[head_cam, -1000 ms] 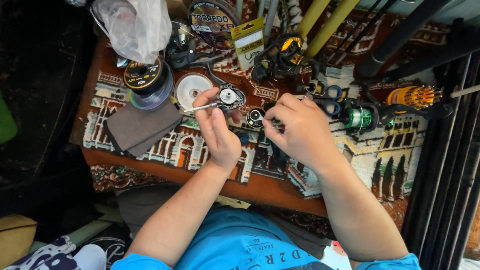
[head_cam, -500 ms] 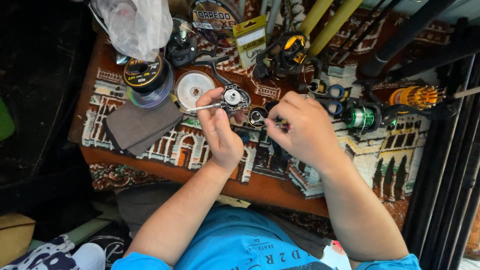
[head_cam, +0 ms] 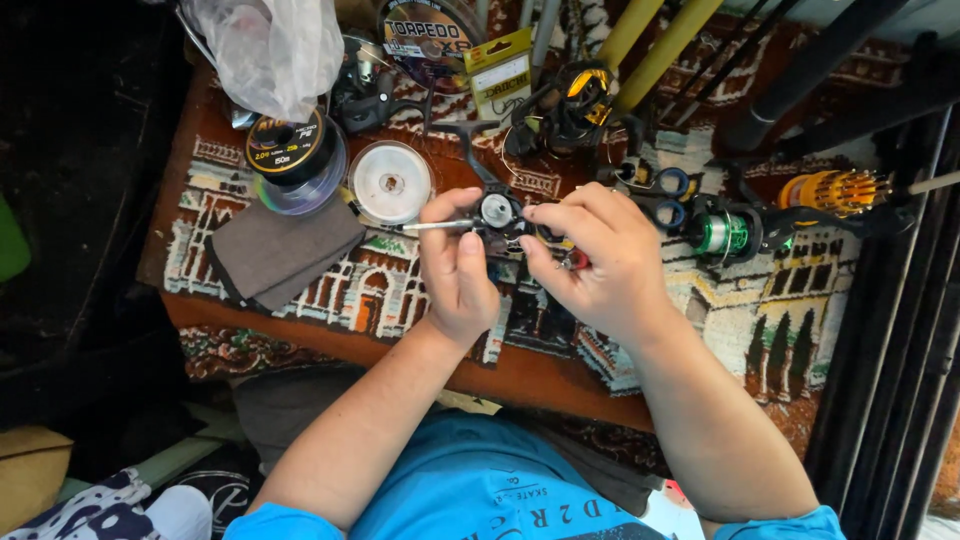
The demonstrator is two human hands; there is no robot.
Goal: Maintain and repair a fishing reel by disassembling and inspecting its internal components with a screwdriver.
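Both hands meet over the middle of the desk (head_cam: 520,375), which is covered by a cloth printed with buildings. The left hand (head_cam: 455,265) has its fingers (head_cam: 450,205) closed narrowly around a thin metal rod (head_cam: 430,226), whose free end sticks out to the left of them. Just right of those fingers sits a small reel part (head_cam: 497,210), dark with a round silver face, held up between the two hands. The right hand (head_cam: 600,260) curls its fingers (head_cam: 560,215) around the part's right side, pinching it; whether they touch the rod cannot be told.

Left of the left fingers lie a white spool (head_cam: 390,182), a black spool (head_cam: 290,145) stacked on a clear one, and a grey cloth (head_cam: 285,250). Right of the right fingers lies a reel (head_cam: 725,232) wound with green line, with scissors (head_cam: 670,195) between. Above the fingers stands another reel (head_cam: 575,105) with yellow trim.
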